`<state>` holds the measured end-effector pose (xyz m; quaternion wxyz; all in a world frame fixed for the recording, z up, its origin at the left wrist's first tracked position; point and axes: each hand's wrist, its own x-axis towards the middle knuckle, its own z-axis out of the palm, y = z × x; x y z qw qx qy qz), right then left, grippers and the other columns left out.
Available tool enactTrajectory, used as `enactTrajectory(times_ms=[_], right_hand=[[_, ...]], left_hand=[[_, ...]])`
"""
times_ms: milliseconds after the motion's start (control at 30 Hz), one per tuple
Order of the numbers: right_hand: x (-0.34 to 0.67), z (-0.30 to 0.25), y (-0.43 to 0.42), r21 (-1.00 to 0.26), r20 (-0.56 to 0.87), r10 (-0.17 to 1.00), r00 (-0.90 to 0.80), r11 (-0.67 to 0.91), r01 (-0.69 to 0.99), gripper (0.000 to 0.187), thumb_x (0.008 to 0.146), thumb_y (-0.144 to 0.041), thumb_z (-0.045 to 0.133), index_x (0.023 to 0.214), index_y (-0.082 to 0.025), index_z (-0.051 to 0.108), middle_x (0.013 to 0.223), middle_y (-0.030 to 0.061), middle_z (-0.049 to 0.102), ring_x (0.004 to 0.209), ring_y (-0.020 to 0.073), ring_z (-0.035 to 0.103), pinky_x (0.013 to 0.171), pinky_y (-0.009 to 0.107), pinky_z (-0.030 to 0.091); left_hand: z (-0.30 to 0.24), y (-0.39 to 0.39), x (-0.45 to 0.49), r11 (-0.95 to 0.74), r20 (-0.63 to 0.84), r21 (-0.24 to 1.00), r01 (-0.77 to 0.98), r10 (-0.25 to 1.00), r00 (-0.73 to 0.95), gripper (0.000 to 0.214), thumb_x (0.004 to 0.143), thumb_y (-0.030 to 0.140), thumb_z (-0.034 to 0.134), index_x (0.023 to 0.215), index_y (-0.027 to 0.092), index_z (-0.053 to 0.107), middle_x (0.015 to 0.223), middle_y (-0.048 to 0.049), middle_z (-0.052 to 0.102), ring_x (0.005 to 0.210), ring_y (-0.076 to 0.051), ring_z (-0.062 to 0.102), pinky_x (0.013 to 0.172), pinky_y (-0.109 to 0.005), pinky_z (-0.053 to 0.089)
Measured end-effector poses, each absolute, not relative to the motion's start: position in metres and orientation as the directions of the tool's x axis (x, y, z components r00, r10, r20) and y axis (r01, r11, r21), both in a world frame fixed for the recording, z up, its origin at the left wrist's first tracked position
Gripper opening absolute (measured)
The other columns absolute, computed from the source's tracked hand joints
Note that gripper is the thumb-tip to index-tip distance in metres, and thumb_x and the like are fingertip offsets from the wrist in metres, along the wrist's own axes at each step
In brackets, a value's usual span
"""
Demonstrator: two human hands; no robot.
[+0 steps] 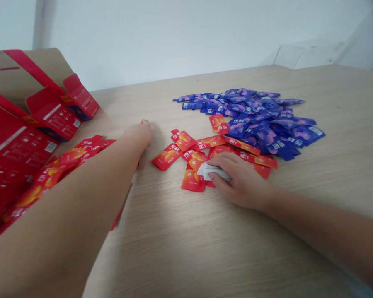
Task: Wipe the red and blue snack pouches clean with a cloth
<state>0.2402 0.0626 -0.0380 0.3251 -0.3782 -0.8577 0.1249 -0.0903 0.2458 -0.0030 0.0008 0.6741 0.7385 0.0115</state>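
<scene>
Red-and-orange flat rectangular sachets [192, 182] lie beneath the right hand [242, 180]
It grips something flat and white [216, 171], long axis roughly left-to-right; the left hand [139, 134] is left of the pile, its grip hidden, cannot tell; pale wood-grain bench [180, 240] gives room nearside.

Before you stands a plain white wall [180, 37], smooth and slightly bluish, spanning the background. Toward its left end you see a vertical grey band [44, 22], softly blurred. The counter [161, 252], pale wood-toned with fine grain running across it, extends from your near edge to the wall's base, its far edge rising gently toward the right. At the far right corner you find a low white panel-like object [311, 56], beside a greyer, slanting surface [368, 43]. Diffuse, cool light casts soft-edged shadows over the counter.
</scene>
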Motion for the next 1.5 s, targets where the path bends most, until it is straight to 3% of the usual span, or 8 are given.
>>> enactTrajectory(times_ms=[167,367,500,600,900,1200,1433,1500], right_hand=[[0.24,-0.039,0.063,-0.463,0.464,0.741,-0.486,0.67,0.58,0.017,0.102,-0.029,0.062,0.118,-0.024,0.064,0.116,0.011,0.073,0.109,0.0309,0.068,0.095,0.049,0.057],[0.24,-0.039,0.065,-0.48,0.481,0.745,-0.463,0.665,0.572,0.018,0.102,-0.029,0.062,0.118,-0.022,0.067,0.115,0.0121,0.073,0.109,0.032,0.069,0.096,0.049,0.056],[0.239,-0.041,0.067,-0.466,0.495,0.739,-0.457,0.67,0.578,0.018,0.102,-0.031,0.062,0.116,-0.021,0.068,0.115,0.0133,0.073,0.108,0.0324,0.069,0.095,0.049,0.056],[0.238,-0.042,0.067,-0.432,0.498,0.73,-0.467,0.677,0.596,0.019,0.102,-0.032,0.062,0.116,-0.021,0.068,0.116,0.014,0.073,0.109,0.0329,0.069,0.097,0.05,0.055],[0.238,-0.044,0.07,-0.421,0.518,0.741,-0.428,0.656,0.626,0.02,0.103,-0.032,0.059,0.117,-0.02,0.067,0.117,0.0145,0.073,0.109,0.0323,0.069,0.095,0.049,0.056],[0.237,-0.045,0.076,-0.451,0.558,0.755,-0.345,0.625,0.638,0.018,0.101,-0.031,0.061,0.115,-0.021,0.067,0.113,0.0122,0.074,0.105,0.031,0.07,0.092,0.048,0.055],[0.241,-0.046,0.077,-0.441,0.589,0.738,-0.328,0.634,0.635,0.019,0.101,-0.033,0.062,0.116,-0.023,0.067,0.114,0.0114,0.075,0.105,0.0318,0.07,0.093,0.051,0.055],[0.241,-0.045,0.076,-0.438,0.595,0.732,-0.333,0.642,0.629,0.021,0.102,-0.033,0.062,0.119,-0.023,0.066,0.114,0.0117,0.075,0.105,0.0315,0.07,0.092,0.051,0.056]], left_hand=[[0.032,0.216,-0.078,0.143,0.007,-0.083,0.986,0.99,-0.143,0.047,0.091,0.032,0.078,0.134,0.014,0.068,0.125,-0.0202,0.074,0.117,-0.041,0.07,0.096,-0.046,0.055],[0.04,0.069,-0.043,0.033,0.18,-0.171,0.985,0.984,-0.001,0.044,0.107,0.029,0.044,0.148,0.032,0.06,0.12,-0.0084,0.079,0.101,-0.034,0.077,0.076,-0.04,0.057],[0.022,-0.046,-0.02,-0.202,0.07,-0.253,0.946,0.972,0.226,0.055,0.106,0.019,0.048,0.16,0.031,0.051,0.156,-0.0088,0.064,0.106,-0.03,0.078,0.072,-0.038,0.062],[0.008,-0.09,-0.005,-0.317,-0.074,-0.247,0.916,0.949,0.308,0.065,0.098,0.012,0.058,0.161,0.027,0.051,0.163,-0.013,0.056,0.101,-0.029,0.078,0.072,-0.04,0.065],[-0.015,-0.043,0.02,-0.565,0.033,-0.015,0.825,0.824,0.565,0.062,0.109,0.05,0.046,0.162,0.018,0.05,0.165,-0.0127,0.054,0.115,-0.033,0.072,0.091,-0.046,0.063],[-0.017,0.026,0.04,-0.407,-0.019,0.074,0.91,0.912,0.409,0.068,0.106,0.062,0.044,0.158,0.018,0.053,0.171,-0.0135,0.047,0.119,-0.035,0.075,0.088,-0.046,0.063],[-0.009,0.03,0.028,-0.435,-0.113,0.164,0.885,0.883,0.455,0.117,0.088,0.092,0.054,0.169,0.01,0.035,0.176,-0.0212,0.033,0.147,-0.043,0.057,0.115,-0.054,0.053],[-0.005,0.019,0.019,-0.46,-0.141,0.217,0.861,0.858,0.494,0.113,0.093,0.089,0.049,0.169,0.007,0.034,0.174,-0.0224,0.035,0.152,-0.042,0.052,0.121,-0.054,0.047]])
